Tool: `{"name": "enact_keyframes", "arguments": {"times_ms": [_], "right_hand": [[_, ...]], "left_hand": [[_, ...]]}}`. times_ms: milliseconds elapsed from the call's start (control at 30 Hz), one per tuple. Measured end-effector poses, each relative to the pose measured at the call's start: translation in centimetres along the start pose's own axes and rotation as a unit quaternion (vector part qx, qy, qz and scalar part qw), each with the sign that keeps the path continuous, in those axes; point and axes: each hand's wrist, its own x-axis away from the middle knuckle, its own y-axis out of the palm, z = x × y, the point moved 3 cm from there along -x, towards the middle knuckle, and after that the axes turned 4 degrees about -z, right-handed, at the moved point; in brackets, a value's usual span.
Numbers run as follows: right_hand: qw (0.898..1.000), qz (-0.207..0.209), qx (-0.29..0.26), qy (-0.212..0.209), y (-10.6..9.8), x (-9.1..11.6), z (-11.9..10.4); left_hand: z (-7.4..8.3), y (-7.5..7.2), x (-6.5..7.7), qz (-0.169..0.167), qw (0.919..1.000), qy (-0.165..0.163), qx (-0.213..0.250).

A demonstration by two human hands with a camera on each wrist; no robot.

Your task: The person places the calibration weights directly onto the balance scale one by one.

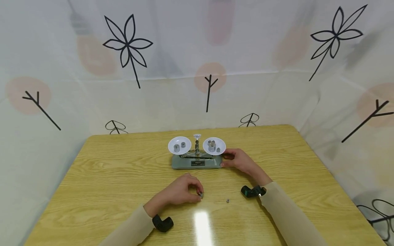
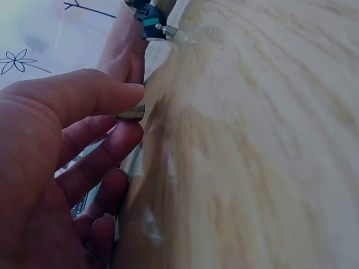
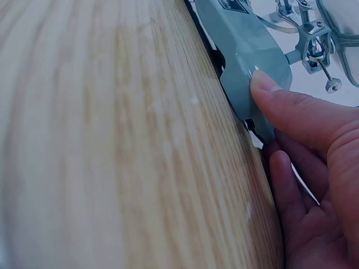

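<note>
A balance scale with a grey-green base [image 1: 184,163] and two white pans stands toward the back of the table. Two metal weights [image 1: 176,148] sit in its left pan [image 1: 174,140], and several weights [image 1: 211,147] in its right pan [image 1: 222,143]. My right hand [image 1: 241,160] holds the right end of the base, thumb [image 3: 275,92] on its front side and the other fingers behind. Nearer to me, my left hand [image 1: 184,189] pinches a small metal cylinder weight [image 2: 132,112] between thumb and fingertips, low over the table in front of the scale.
A tiny metal weight [image 1: 227,200] stands on the wooden table [image 1: 117,177] to the right of my left hand. Black wrist devices [image 1: 162,223] are strapped to both forearms. A patterned white cloth [image 1: 172,102] hangs behind and beside the table.
</note>
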Motion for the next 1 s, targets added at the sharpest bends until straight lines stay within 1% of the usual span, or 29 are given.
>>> {"name": "enact_keyframes", "arguments": {"times_ms": [67,133,233,300,500,567,767,900,1000], "right_hand": [[1.000,-0.002,0.000,-0.002,0.0,0.0,0.0],[1.000,-0.002,-0.001,-0.005,0.1,-0.1,0.1],[1.000,-0.003,-0.002,-0.009,0.1,-0.1,0.2],[1.000,-0.003,-0.004,-0.010,0.1,0.0,0.3],[1.000,-0.002,-0.002,-0.002,0.1,0.1,0.3],[1.000,-0.003,-0.002,-0.001,0.0,0.1,0.2],[1.000,-0.003,-0.004,-0.004,0.0,0.0,0.3],[1.000,-0.003,-0.005,-0.007,0.0,0.0,0.3],[1.000,-0.004,-0.007,-0.007,0.0,0.1,0.2]], "left_hand": [[0.0,0.0,0.0,0.001,1.0000,-0.001,0.009],[-0.2,0.0,0.1,0.003,0.9995,-0.009,0.030],[-0.4,0.0,0.2,0.011,0.9974,-0.029,0.066],[-0.5,-0.2,0.4,0.019,0.9960,-0.040,0.078],[-0.7,-0.9,0.8,0.041,0.9939,-0.062,0.082],[-0.7,-1.2,0.9,0.049,0.9929,-0.064,0.088],[-0.4,-2.3,1.0,0.070,0.9918,-0.056,0.091],[-0.2,-3.1,1.0,0.082,0.9914,-0.056,0.085],[-0.1,-3.7,1.0,0.091,0.9918,-0.047,0.076]]}}
